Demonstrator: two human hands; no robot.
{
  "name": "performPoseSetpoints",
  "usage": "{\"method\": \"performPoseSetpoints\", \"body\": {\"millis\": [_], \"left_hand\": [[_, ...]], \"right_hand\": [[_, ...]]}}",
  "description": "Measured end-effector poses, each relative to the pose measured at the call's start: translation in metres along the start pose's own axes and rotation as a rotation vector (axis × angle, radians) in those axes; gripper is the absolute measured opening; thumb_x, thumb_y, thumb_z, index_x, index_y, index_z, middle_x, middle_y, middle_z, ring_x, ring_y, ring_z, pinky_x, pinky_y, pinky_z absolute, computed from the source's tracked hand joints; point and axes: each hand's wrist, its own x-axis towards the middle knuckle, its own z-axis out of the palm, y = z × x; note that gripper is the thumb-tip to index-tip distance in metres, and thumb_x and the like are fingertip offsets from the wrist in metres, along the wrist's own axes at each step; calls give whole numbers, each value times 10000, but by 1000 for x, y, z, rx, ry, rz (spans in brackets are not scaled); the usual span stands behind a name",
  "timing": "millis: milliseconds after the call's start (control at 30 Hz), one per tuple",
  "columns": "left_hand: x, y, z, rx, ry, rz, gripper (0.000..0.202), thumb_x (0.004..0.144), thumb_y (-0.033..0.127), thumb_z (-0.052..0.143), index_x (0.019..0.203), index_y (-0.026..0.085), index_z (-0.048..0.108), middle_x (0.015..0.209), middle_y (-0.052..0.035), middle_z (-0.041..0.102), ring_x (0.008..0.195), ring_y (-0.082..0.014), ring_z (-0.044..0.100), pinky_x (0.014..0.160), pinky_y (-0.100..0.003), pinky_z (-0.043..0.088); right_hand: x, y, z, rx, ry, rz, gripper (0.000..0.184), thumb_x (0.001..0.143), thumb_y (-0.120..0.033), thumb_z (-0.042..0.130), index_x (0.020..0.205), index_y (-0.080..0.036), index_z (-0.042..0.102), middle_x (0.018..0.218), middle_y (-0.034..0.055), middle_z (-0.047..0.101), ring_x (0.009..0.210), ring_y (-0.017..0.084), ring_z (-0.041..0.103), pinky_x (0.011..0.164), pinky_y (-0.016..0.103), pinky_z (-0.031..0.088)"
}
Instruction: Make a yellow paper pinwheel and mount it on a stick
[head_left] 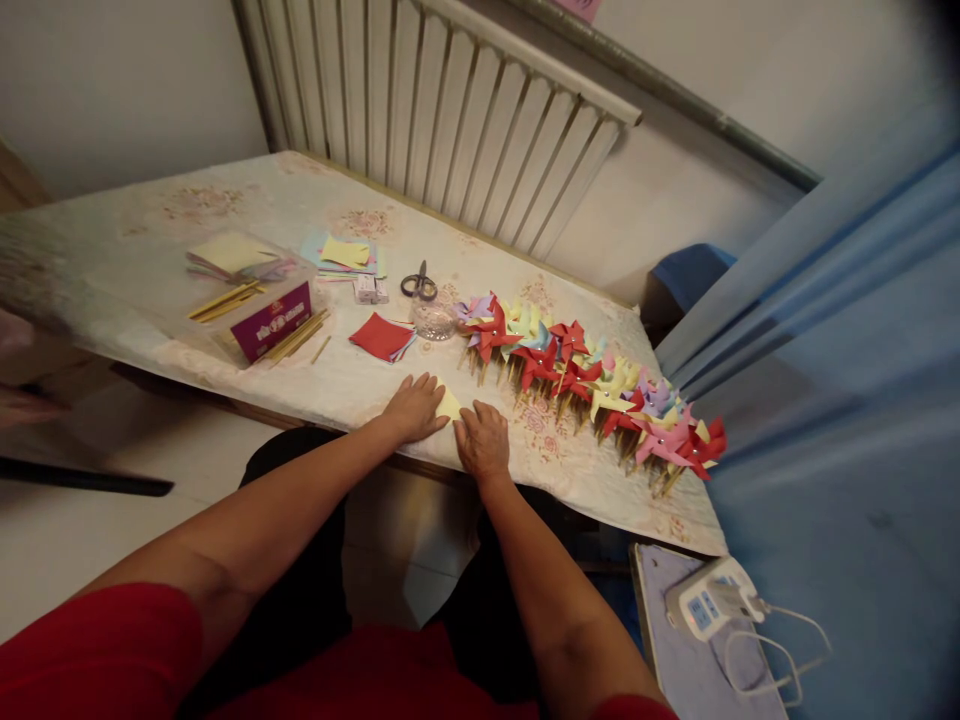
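Observation:
My left hand [415,406] lies flat on a small pale yellow paper square [449,405] near the table's front edge, fingers stretched out. Just to its right, my right hand [482,439] has its fingers curled down, pressing on the same paper's edge. Most of the paper is hidden under both hands. A long row of finished paper pinwheels [592,385] in red, yellow, pink and blue lies to the right of my hands.
On the table [225,205] sit a stack of red paper [382,336], scissors [418,285], a small clear dish [435,322], coloured paper sheets [343,254], and a clear box [255,300] with wooden sticks. A radiator [450,110] stands behind. A power strip [709,600] lies lower right.

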Motion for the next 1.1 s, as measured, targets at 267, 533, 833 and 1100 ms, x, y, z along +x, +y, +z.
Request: {"method": "performPoseSetpoints", "body": {"millis": [267,533,833,1100], "left_hand": [[-5,3,19,-22,92,-69,613,952,465,408,1469,139,447,1587,-196,348,1491,-340,249,1173,-560,203],[-15,13,17,12,136,-48,530,961,317,359,1406,82,523,1504,-199,477,1462,-306,320,1188,-547,207],[-5,10,18,-3,107,-47,539,954,287,348,1423,67,496,1509,-187,476,1427,-294,380,1169,-503,265],[7,7,20,-25,94,-62,546,961,287,321,1430,63,489,1515,-202,463,1432,-295,374,1166,-509,264]], "right_hand": [[0,0,0,1,5,3,268,973,-371,538,1192,-243,626,1322,116,574,1210,269,469,994,422,360],[0,-1,-1,6,10,-1,256,970,-363,542,1179,-241,624,1320,108,574,1202,268,469,991,415,360],[1,0,0,9,9,-2,250,968,-350,540,1171,-239,632,1313,115,575,1197,276,472,986,426,364],[1,0,0,14,0,7,257,964,-350,549,1184,-245,630,1328,113,570,1215,277,464,1000,430,360]]}}
